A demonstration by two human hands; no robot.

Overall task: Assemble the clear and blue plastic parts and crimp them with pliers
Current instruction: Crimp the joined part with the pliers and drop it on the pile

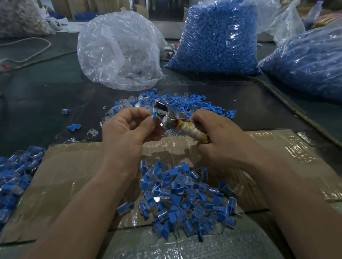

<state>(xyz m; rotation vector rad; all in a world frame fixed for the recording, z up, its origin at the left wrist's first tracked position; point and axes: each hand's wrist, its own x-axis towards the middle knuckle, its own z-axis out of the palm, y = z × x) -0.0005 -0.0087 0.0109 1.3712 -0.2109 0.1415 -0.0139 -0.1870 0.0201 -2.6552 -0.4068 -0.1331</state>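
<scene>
Now left hand (127, 130) pinches blue part (155, 115) at pliers (170, 118) (right hand (215, 137) grips handles); misalignment w/ jaws could crush it crooked.

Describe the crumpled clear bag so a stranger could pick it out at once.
Find the tall bag packed with blue parts at the back of the dark table. The clear bag sits just to its left. Unlike that bag and the blue-filled bag on the right, it is see-through with no blue inside.
</scene>
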